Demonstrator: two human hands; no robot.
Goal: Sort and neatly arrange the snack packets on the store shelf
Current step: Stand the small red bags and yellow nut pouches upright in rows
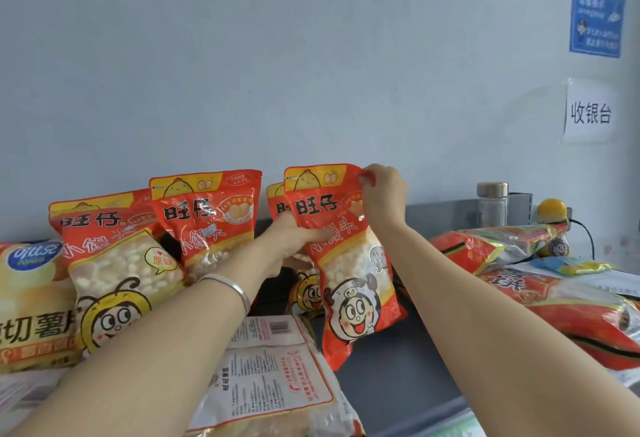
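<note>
Shelf-stocking in progress: a person holds a red plastic snack packet printed with a cartoon face upright over the grey store shelf, in front of a pale wall. The right hand pinches the packet's top right corner, fingers clamped on the seal. The left hand grips the packet's left edge at mid-height. The packet tilts slightly; whether its bottom edge rests on the shelf cannot be told. It sits just in front of a matching red packet and beside other standing red packets to the left. The step in hand appears to be fitting this packet into that row. The next move likely calls for squaring it with its neighbours before letting go. A face-down white-backed packet and a heap of red foil packets on the right look unsorted.
</note>
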